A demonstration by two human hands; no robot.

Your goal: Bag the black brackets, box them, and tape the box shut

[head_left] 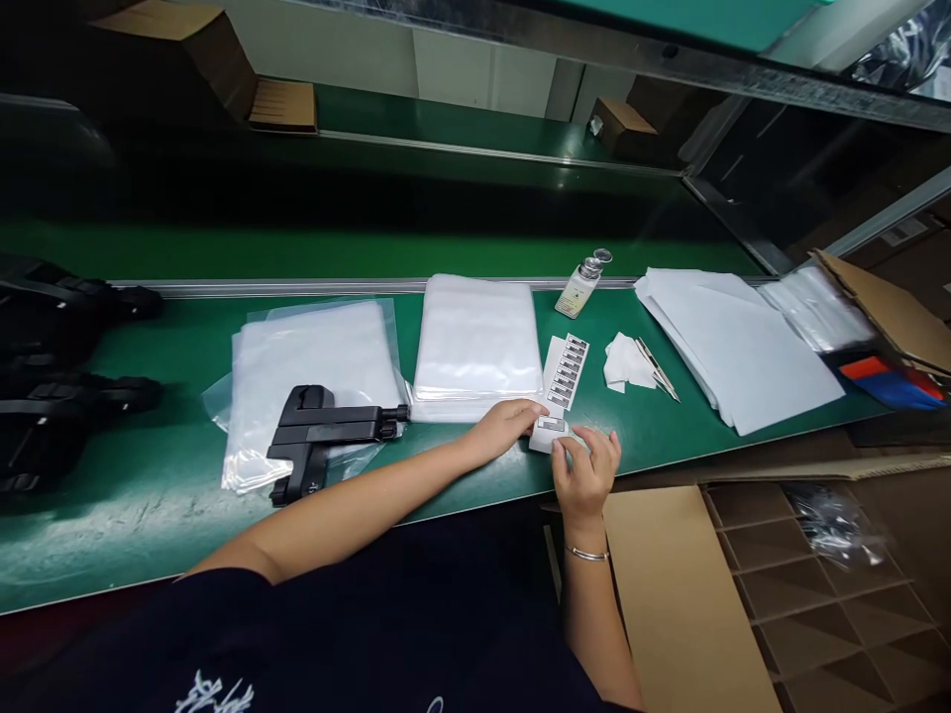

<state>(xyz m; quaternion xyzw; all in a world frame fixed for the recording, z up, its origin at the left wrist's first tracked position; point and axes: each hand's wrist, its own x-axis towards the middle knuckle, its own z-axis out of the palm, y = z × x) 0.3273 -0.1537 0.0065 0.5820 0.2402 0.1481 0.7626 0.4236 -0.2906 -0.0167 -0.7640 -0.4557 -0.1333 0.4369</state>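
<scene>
My left hand (pixel 508 432) has its fingertips closed on the upper left edge of a small white label sheet (pixel 548 436) with dark print. Thumb and forefinger of my right hand (pixel 586 465) pinch the sheet's right edge; its other fingers are curled. Just beyond lies a strip of printed labels (pixel 568 372), flat on the green bench. To the left, a stack of clear plastic bags (pixel 479 342) lies beside my left hand. A black bracket-like part (pixel 316 433) rests on another pile of bags (pixel 319 347), under which clear film sticks out.
A clear bottle with a metal top (pixel 580 285) stands behind the labels. White scraps (pixel 626 361), tweezers (pixel 657 369) and white sheets (pixel 735 342) lie to the right. Black parts (pixel 66 376) crowd the left end. A divided carton (pixel 817 584) sits below the bench edge.
</scene>
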